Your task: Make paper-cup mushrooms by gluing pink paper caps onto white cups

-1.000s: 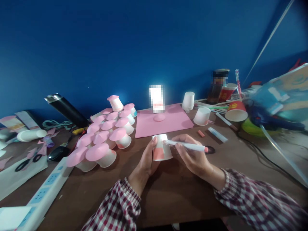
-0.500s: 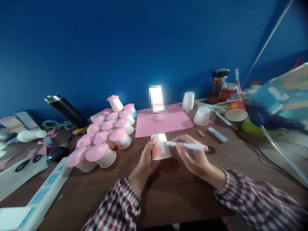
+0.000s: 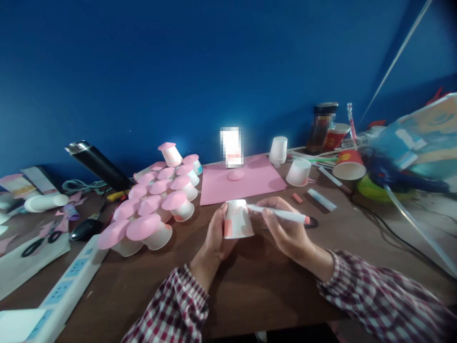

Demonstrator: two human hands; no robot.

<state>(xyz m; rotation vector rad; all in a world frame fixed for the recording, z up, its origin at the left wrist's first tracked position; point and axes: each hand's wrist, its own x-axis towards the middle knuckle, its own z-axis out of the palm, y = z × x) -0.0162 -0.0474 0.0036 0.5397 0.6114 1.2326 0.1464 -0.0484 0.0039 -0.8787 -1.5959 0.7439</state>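
Note:
My left hand [image 3: 216,232] is closed around the left side of an upside-down white paper cup [image 3: 238,220] with pinkish-orange patches. A white marker pen [image 3: 285,214] with a pink-red end is pinched in my right hand [image 3: 283,228]. The pen's tip end meets the upper right of the cup wall; whether it touches I cannot tell. Just behind the cup lies a sheet of pink paper [image 3: 214,188] with a small pink paper cone [image 3: 235,176] on it. To the left stand several upturned cups topped with pink cones [image 3: 144,225].
At the left are a power strip [image 3: 67,281], a computer mouse [image 3: 85,229], scissors [image 3: 41,242] and a leaning black flask [image 3: 100,164]. Two white cups [image 3: 299,172] stand at back right, near a glue-stick-like clear tube [image 3: 321,200], a red cup [image 3: 348,166] and a dark cable [image 3: 392,228].
The cup has turned in my left hand, so less of the orange patch faces me. My right hand has shifted the pen tip slightly up toward the cup's top.

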